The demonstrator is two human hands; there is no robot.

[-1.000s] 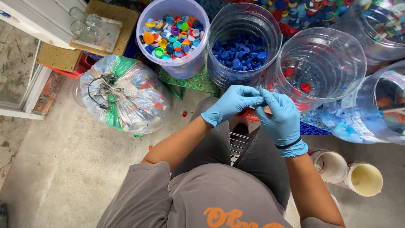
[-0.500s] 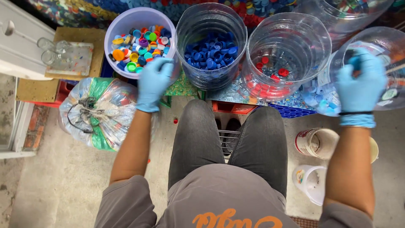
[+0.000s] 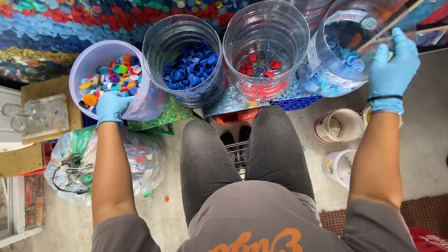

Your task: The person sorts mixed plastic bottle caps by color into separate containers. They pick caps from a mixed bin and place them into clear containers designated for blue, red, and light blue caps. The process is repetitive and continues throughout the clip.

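Observation:
My left hand (image 3: 112,105), in a blue glove, lies on the near rim of a lavender bucket (image 3: 149,100), with its fingers curled over the edge. The bucket holds mixed-colour bottle caps (image 3: 109,77). My right hand (image 3: 394,65), also gloved, grips the rim of a clear plastic jar (image 3: 347,28) that is tilted toward me, with light-blue caps (image 3: 347,51) inside. Between them stand a clear jar of dark-blue caps (image 3: 191,70) and a clear jar of red caps (image 3: 263,65).
I sit with my knees (image 3: 247,149) toward the jars. A tied plastic bag of bottles (image 3: 140,161) lies at my left. Two small paint-stained pots (image 3: 338,125) stand at my right. A carpet of coloured caps (image 3: 56,32) runs along the back, and glass jars (image 3: 28,114) rest on cardboard at the left.
My hands parted from in front of me. The left went to the mixed-cap bucket and now sits on its near rim. The right reached to the far-right jar and grips it.

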